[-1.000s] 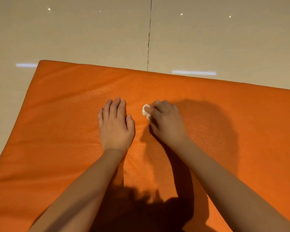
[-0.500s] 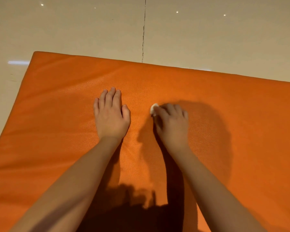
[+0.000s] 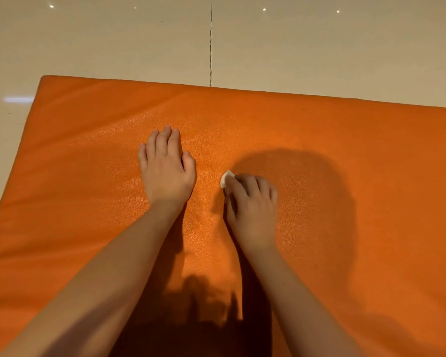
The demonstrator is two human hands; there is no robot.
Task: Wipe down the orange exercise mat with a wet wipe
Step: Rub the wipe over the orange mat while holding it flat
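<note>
Gripping a wet wipe (image 3: 226, 178), seemingly bunched, the right hand (image 3: 251, 210) presses the mat (image 3: 371, 150). Beside it, the left hand (image 3: 166, 173) lies flat.

Glossy beige tiled floor (image 3: 113, 42), split by a dark grout line (image 3: 211, 47), dotted with small bright light reflections (image 3: 51, 6) and one pale streak (image 3: 18, 99) at left.

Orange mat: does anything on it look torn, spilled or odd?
Nothing stands out. The orange mat lies flat on the floor, just softly creased; the left hand rests flat on it, the right hand grips a wadded wipe.
</note>
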